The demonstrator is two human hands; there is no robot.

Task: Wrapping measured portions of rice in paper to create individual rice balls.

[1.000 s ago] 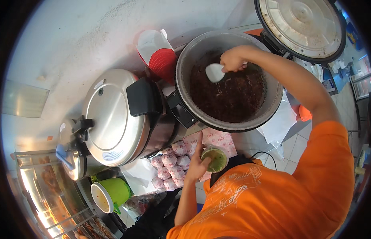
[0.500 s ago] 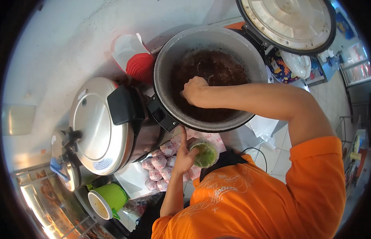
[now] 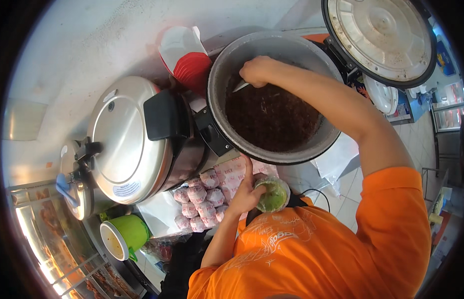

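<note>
My right hand [image 3: 258, 71] is inside a large open round pot [image 3: 219, 57], near its back left wall. The fingers are closed on a pale utensil [image 3: 240, 86], of which only a short, thin part shows below them. Dark brown, grainy food [image 3: 272, 117] covers the pot's bottom. Below the pot's front rim, close to my body, my left hand [image 3: 245, 197] grips a small clear cup [image 3: 286, 199] with green contents. Its thumb hooks over the cup's rim, and its index finger stretches up toward the pot.
The pot's lid [image 3: 384, 30] stands raised at upper right. A closed steel cooker [image 3: 125, 134] is on the left, with red-and-white cartons [image 3: 192, 70] behind it. Wrapped round parcels [image 3: 204, 209] are stacked below the pot, and a green pitcher [image 3: 132, 231] stands at lower left.
My right hand has moved up toward the pot's back wall, and the pale utensil now shows beneath it. My left hand still holds the cup. The whole view has shifted slightly.
</note>
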